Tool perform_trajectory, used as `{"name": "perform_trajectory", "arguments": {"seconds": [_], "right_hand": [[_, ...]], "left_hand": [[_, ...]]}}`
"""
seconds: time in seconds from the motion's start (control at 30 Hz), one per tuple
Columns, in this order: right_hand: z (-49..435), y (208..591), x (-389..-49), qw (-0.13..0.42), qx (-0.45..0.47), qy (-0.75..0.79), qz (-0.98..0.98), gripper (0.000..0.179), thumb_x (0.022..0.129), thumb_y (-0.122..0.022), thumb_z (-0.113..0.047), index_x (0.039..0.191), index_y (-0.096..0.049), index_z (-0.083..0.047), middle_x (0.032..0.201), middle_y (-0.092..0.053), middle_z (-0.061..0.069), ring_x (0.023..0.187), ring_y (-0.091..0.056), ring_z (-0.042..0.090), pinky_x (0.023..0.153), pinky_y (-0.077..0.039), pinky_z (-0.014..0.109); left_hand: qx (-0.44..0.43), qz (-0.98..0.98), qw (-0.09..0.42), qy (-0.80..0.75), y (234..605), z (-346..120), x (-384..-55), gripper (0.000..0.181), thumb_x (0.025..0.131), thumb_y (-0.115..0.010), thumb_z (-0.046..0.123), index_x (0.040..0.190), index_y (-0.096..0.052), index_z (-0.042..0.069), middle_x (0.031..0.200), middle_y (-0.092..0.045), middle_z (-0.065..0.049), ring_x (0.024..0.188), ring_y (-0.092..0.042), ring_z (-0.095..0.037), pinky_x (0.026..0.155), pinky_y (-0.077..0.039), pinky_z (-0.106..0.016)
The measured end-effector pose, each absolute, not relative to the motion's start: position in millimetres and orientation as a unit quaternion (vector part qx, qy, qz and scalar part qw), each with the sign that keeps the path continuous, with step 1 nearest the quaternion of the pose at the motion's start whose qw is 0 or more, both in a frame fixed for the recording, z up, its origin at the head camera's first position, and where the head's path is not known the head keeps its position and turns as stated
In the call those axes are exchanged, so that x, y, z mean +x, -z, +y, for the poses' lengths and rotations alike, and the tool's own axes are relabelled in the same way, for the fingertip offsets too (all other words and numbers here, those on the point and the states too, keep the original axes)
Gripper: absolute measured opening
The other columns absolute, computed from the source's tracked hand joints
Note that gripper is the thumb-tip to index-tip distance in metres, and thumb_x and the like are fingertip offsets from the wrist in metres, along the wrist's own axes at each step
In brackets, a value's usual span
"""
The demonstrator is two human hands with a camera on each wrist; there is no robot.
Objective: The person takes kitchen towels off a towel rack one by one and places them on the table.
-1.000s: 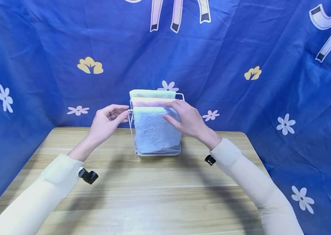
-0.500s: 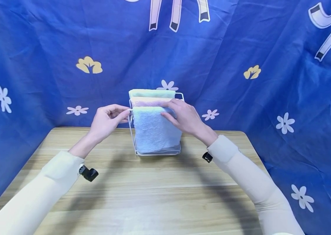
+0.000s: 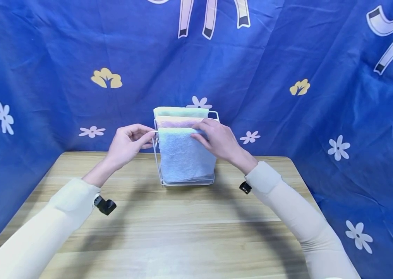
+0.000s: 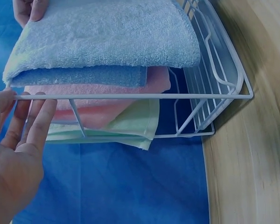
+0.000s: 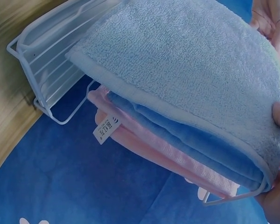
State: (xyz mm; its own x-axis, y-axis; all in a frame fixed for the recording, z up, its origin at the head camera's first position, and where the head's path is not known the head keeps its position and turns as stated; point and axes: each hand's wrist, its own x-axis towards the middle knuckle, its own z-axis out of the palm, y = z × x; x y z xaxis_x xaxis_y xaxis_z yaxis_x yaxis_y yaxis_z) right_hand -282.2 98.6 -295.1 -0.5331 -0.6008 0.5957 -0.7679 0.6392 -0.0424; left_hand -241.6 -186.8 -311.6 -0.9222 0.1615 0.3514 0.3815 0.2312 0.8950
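the blue towel (image 3: 186,161) is hung foremost on the rack (image 4: 144,96), near the back edge of the table (image 3: 182,232). its top right is pinched by the right hand (image 3: 217,137), the rack's upper left by the left hand (image 3: 125,145). behind, a pink towel (image 3: 175,122) and green towel (image 3: 182,111) are hung.

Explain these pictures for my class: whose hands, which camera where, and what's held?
No machine: a person is working bare-handed. The wide picture is taken from the head, looking down; the two close ones from each wrist. On the wooden table stands a white wire rack with a blue towel hanging in front, then a pink towel, then a green towel. The left hand pinches the rack's frame near the top; the right hand holds the blue towel near its top edge.
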Motion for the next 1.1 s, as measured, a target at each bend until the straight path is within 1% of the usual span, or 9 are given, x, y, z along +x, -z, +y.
{"name": "perform_trajectory", "arguments": {"seconds": [0.13, 0.23, 0.37, 0.57, 0.77, 0.83, 0.97, 1.1], "right_hand": [[98.2, 295.1, -282.3, 0.282, 0.399, -0.152, -0.859, 0.021, 0.093, -0.065, -0.035, 0.104, -0.07, -0.017, 0.088, -0.061, -0.006, 0.073, -0.055, 0.008, 0.06, -0.052, 0.029], [98.3, 294.4, -282.5, 0.29, 0.399, -0.151, -0.857, 0.021, 0.093, -0.065, -0.035, 0.102, -0.07, -0.017, 0.087, -0.062, -0.006, 0.072, -0.056, 0.009, 0.06, -0.051, 0.029], [98.7, 293.7, -282.8, 0.305, 0.399, -0.145, -0.852, 0.02, 0.093, -0.065, -0.035, 0.101, -0.071, -0.018, 0.087, -0.062, -0.006, 0.072, -0.056, 0.01, 0.06, -0.051, 0.03], [99.2, 294.4, -281.7, 0.329, 0.401, -0.14, -0.843, 0.02, 0.092, -0.066, -0.036, 0.1, -0.072, -0.019, 0.086, -0.063, -0.007, 0.072, -0.057, 0.011, 0.056, -0.05, 0.028], [100.3, 293.1, -281.0, 0.355, 0.407, -0.141, -0.83, 0.019, 0.092, -0.067, -0.034, 0.098, -0.072, -0.017, 0.084, -0.062, -0.005, 0.07, -0.057, 0.012, 0.056, -0.05, 0.028], [100.8, 291.3, -280.5, 0.363, 0.408, -0.145, -0.825, 0.019, 0.093, -0.066, -0.033, 0.098, -0.072, -0.016, 0.084, -0.063, -0.004, 0.07, -0.058, 0.014, 0.056, -0.051, 0.03], [102.5, 286.1, -279.5, 0.38, 0.407, -0.158, -0.815, 0.019, 0.093, -0.066, -0.031, 0.097, -0.072, -0.014, 0.085, -0.064, -0.002, 0.075, -0.059, 0.016, 0.058, -0.053, 0.031], [105.4, 280.4, -277.6, 0.391, 0.413, -0.165, -0.806, 0.017, 0.093, -0.067, -0.03, 0.096, -0.072, -0.014, 0.087, -0.065, -0.002, 0.079, -0.06, 0.016, 0.061, -0.054, 0.031]], "left_hand": [[-0.176, -0.781, 0.086, 0.594, 320.4, -192.6, -251.7, 0.026, 0.094, -0.065, 0.022, 0.107, -0.068, -0.001, 0.1, -0.068, -0.023, 0.087, -0.069, -0.028, 0.076, -0.06, -0.032], [-0.181, -0.781, 0.085, 0.592, 324.9, -195.6, -258.1, 0.027, 0.093, -0.066, 0.025, 0.106, -0.069, 0.001, 0.098, -0.069, -0.019, 0.085, -0.07, -0.026, 0.076, -0.06, -0.033], [-0.19, -0.777, 0.083, 0.595, 325.4, -197.0, -261.6, 0.029, 0.092, -0.066, 0.027, 0.105, -0.069, 0.001, 0.096, -0.07, -0.016, 0.084, -0.071, -0.024, 0.076, -0.06, -0.035], [-0.188, -0.773, 0.076, 0.601, 324.0, -197.7, -261.2, 0.03, 0.092, -0.068, 0.026, 0.104, -0.069, -0.001, 0.093, -0.072, -0.009, 0.085, -0.071, -0.025, 0.076, -0.06, -0.034], [-0.191, -0.772, 0.074, 0.602, 323.5, -196.9, -261.3, 0.029, 0.092, -0.068, 0.025, 0.104, -0.069, -0.001, 0.092, -0.072, -0.009, 0.089, -0.069, -0.034, 0.076, -0.06, -0.035], [-0.191, -0.771, 0.075, 0.603, 323.4, -196.8, -261.5, 0.03, 0.092, -0.068, 0.024, 0.105, -0.068, -0.003, 0.092, -0.072, -0.009, 0.088, -0.07, -0.032, 0.076, -0.06, -0.034], [-0.19, -0.768, 0.074, 0.608, 323.1, -196.9, -261.8, 0.031, 0.092, -0.068, 0.022, 0.105, -0.067, -0.006, 0.096, -0.072, -0.013, 0.087, -0.071, -0.028, 0.076, -0.06, -0.034], [-0.191, -0.768, 0.073, 0.607, 322.9, -196.5, -261.7, 0.032, 0.092, -0.067, 0.022, 0.106, -0.066, -0.007, 0.096, -0.073, -0.01, 0.088, -0.071, -0.029, 0.076, -0.06, -0.034]]}}
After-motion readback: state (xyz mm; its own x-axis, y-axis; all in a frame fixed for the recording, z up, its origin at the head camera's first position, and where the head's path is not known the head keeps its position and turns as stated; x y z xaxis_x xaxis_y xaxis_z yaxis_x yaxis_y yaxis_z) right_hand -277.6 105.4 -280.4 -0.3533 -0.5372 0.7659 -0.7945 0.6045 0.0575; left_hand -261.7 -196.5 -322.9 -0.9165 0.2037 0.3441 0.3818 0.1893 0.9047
